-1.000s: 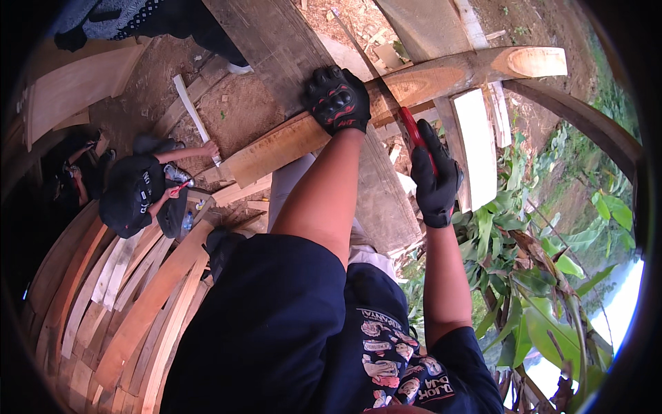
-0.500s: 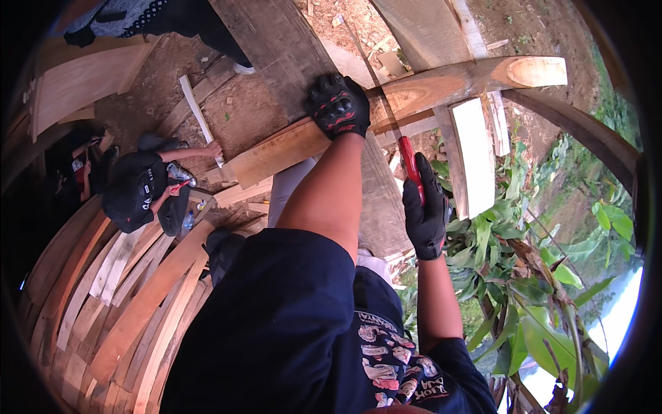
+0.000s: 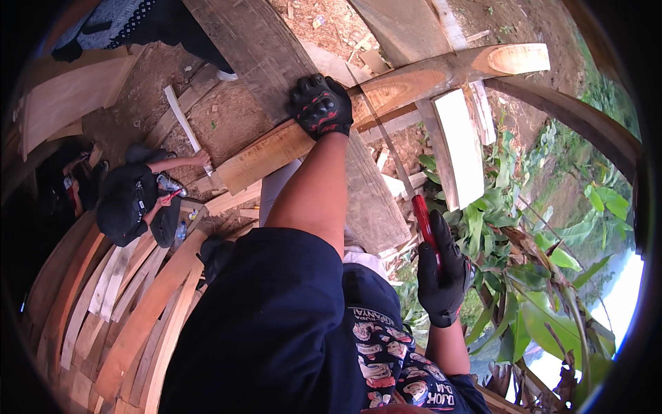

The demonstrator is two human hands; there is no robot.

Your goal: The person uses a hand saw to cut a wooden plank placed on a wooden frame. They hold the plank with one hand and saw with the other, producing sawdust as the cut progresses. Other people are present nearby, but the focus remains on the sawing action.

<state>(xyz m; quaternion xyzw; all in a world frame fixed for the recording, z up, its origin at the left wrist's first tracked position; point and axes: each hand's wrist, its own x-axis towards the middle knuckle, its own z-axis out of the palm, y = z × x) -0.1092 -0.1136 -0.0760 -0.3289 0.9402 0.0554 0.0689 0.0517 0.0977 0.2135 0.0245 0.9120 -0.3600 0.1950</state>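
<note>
A long wooden board [image 3: 263,157] lies crosswise over a broad, weathered plank [image 3: 376,200]. My left hand [image 3: 321,107], in a black glove with red marks, is closed over the board's middle and presses it down. In my right hand [image 3: 443,279], also gloved in black, is the red handle of a handsaw [image 3: 423,219]. Its narrow blade [image 3: 387,141] slants up and left, the far end crossing the board just right of my left hand. Whether the teeth sit in a cut is too small to tell.
A co-worker [image 3: 127,200] in a black cap crouches at the left, one hand on a pale wood strip [image 3: 182,123]. Stacked boards [image 3: 148,321] fill the lower left. An upright pale offcut [image 3: 458,152] stands near the saw, with green plants [image 3: 545,317] at the right.
My right hand has drawn the saw back toward me, so less blade reaches past the board. My left hand stays on the board. The whole view has shifted slightly.
</note>
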